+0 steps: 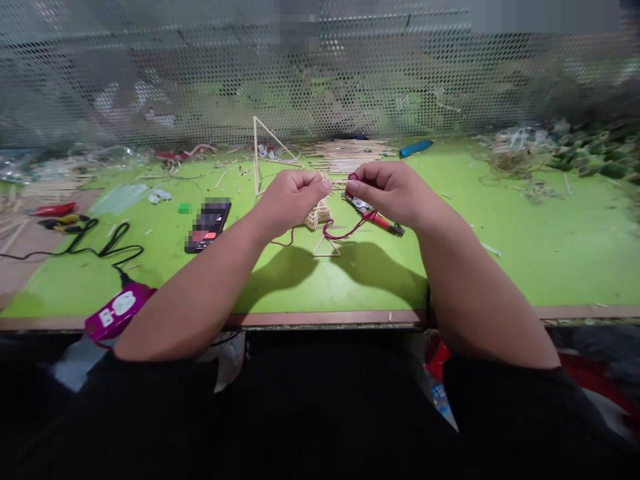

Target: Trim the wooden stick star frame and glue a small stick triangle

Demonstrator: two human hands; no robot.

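Note:
Pinched between the fingers of my right hand point(383, 190) is a purple-red string point(345, 235), looped above the thumb and hanging in a slack curve. My left hand point(300, 195) is closed too, with a stretch of the string running between both hands; another end trails below the left wrist. Beneath my left hand lies a stack of small wooden stick triangles point(316, 217), partly covered by the fingers. One single small stick triangle point(327, 248) rests on the green table in front of it. Pliers with orange-red handles point(383, 221) lie under my right hand.
A large stick triangle point(257, 157) stands behind my left hand. Thin sticks point(345, 155) and a blue tool point(416, 148) lie at the back. To the left are a phone point(207, 225), a black cable point(107, 250) and a purple device point(117, 311). Green pieces point(595, 150) are piled right.

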